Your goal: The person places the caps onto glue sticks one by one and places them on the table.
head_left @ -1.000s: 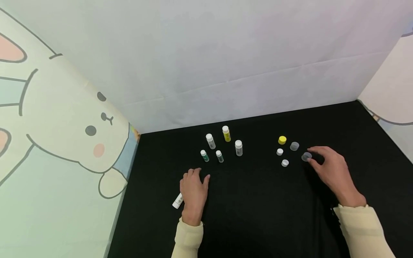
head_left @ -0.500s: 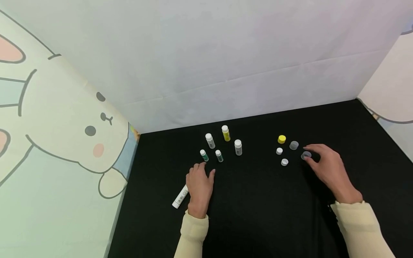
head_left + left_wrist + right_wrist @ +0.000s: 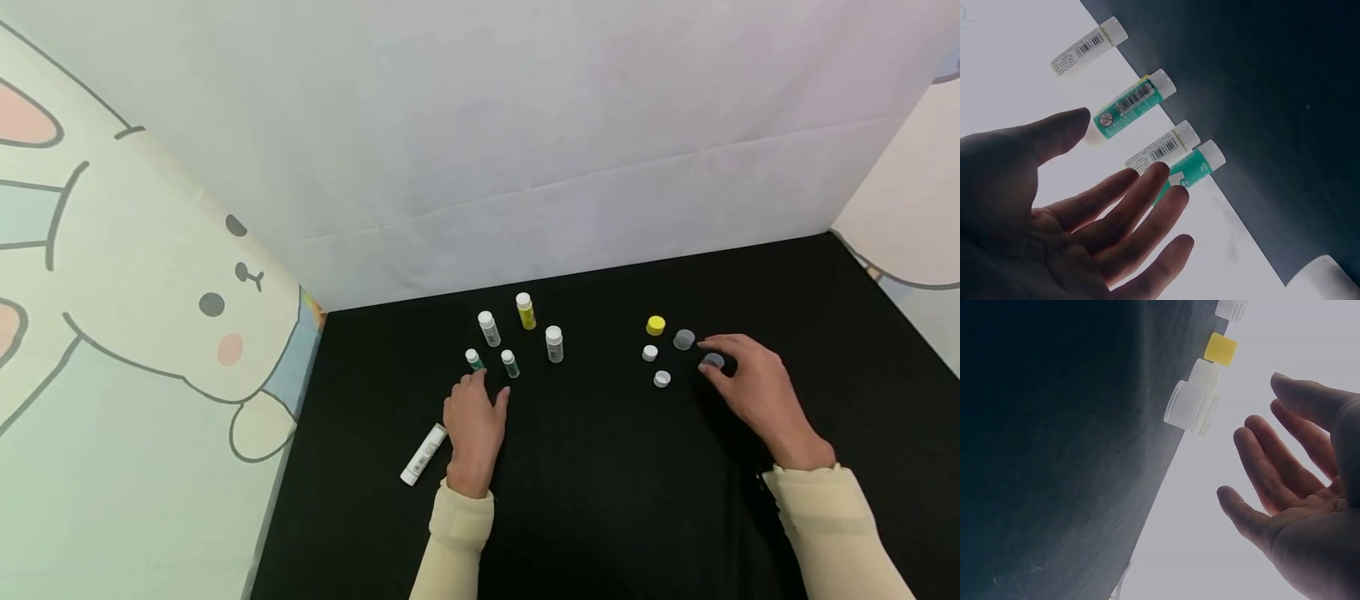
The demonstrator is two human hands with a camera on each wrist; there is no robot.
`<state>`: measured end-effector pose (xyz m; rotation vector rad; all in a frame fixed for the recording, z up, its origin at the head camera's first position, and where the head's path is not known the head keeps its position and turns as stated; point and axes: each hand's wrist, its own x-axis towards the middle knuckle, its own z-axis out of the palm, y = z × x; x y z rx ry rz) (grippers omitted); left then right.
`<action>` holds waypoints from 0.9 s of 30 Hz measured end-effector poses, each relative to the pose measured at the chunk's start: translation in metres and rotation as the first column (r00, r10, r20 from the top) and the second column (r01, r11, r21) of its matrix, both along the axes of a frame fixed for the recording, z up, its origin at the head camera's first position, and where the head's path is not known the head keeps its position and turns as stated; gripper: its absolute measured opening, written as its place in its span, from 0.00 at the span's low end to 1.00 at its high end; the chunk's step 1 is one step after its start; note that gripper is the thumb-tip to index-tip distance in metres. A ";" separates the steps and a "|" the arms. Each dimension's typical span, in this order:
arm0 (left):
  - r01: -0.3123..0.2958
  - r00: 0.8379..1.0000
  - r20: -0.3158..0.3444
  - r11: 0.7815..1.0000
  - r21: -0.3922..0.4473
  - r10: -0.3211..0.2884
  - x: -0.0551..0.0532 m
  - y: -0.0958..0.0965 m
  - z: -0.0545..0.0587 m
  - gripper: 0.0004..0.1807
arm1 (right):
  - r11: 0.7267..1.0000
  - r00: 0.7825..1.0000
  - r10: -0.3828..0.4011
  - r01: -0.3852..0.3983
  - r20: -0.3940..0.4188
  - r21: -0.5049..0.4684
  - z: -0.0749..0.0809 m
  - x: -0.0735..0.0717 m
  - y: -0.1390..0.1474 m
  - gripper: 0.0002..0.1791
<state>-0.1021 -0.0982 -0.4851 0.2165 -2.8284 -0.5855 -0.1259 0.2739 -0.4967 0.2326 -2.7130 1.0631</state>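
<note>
altogether two hands (image 3: pixel 475 425) (image 3: pixel 761 387), six containers (image 3: pixel 555 344), three caps (image 3: pixel 656 326), two cups (image 3: pixel 683 340)

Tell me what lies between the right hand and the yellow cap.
Two caps, in the head view: the nearer translucent cap by the right hand and the farther translucent cap beside the yellow cap.

Looks like matt black cloth across the counter (image 3: pixel 600 517), faintly creased near the soft, dull fabric of the right sleeve (image 3: pixel 836 525). Shows smooth white plastic on the tube (image 3: pixel 423 456), and a smooth printed label (image 3: pixel 1127 109) below the white plastic cap (image 3: pixel 1162 84) of the barcoded teal vial (image 3: pixel 1132 105). Turns translucent and frosted in the plastic cup (image 3: pixel 714 362), opaque and smooth in the yellow cap (image 3: pixel 656 326). Hangs as matt, lightly wrinkled pale cloth in the backdrop (image 3: pixel 570 108).
</note>
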 end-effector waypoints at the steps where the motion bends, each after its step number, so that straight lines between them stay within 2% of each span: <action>1: -0.001 1.000 -0.003 1.000 0.003 0.001 0.000 0.001 0.000 0.24 | 1.000 1.000 -0.001 0.001 0.001 0.002 0.000 0.000 0.000 0.18; 13: -0.015 1.000 -0.021 1.000 0.008 0.015 -0.005 0.005 -0.004 0.24 | 1.000 1.000 -0.008 0.007 0.016 0.011 0.000 -0.003 0.001 0.18; 20: -0.020 1.000 -0.014 1.000 0.002 0.020 -0.006 0.012 -0.001 0.25 | 1.000 1.000 -0.004 0.004 0.012 0.005 -0.002 -0.005 0.001 0.18; 27: -0.023 0.997 -0.071 1.000 -0.001 0.023 -0.006 0.016 0.001 0.25 | 1.000 1.000 -0.008 0.008 0.025 0.001 -0.003 -0.008 0.003 0.19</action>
